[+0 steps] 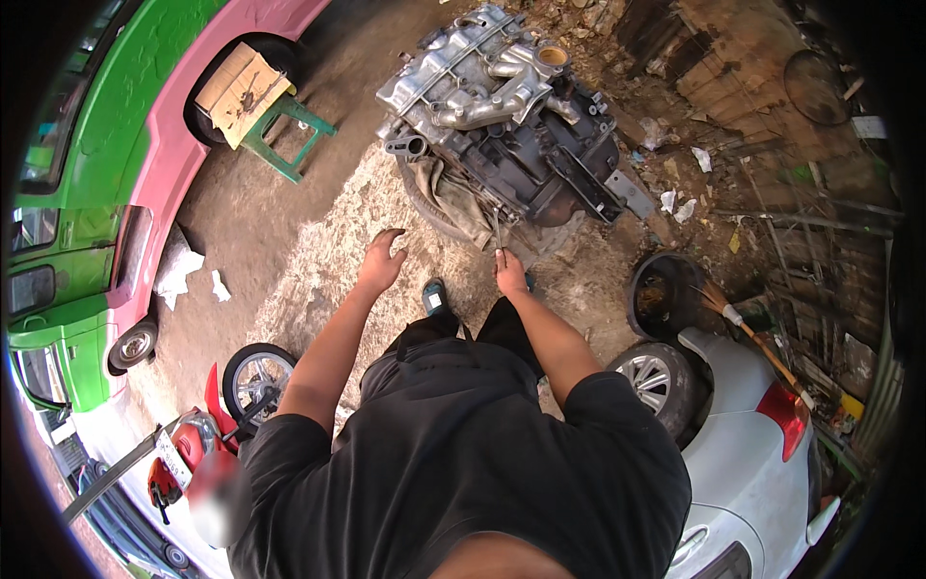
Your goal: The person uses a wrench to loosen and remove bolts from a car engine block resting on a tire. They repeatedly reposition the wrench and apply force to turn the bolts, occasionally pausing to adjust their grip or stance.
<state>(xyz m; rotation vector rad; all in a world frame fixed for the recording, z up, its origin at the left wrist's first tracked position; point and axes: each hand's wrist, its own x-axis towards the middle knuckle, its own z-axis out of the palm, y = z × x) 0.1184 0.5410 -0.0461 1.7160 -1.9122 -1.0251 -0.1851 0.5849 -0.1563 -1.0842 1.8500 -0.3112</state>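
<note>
My left hand [383,264] hangs in the air over the concrete with its fingers apart and holds nothing. In my right hand [509,272] is a slim metal hand tool [498,230], pointing away from me; its exact kind is too small to make out. Just beyond the tool stands a large greasy engine [502,116] with silver pipes and a dark lower housing. Against its near left side lies a dirty grey-brown cloth [449,201], draped over what looks like a tire [413,193].
A green stool [289,159] with cardboard [241,95] stands far left, beside a green and pink vehicle [164,125]. A black tub [666,294] and a broom [748,333] are on the right. A silver car [743,463] and red motorcycle [198,434] flank me.
</note>
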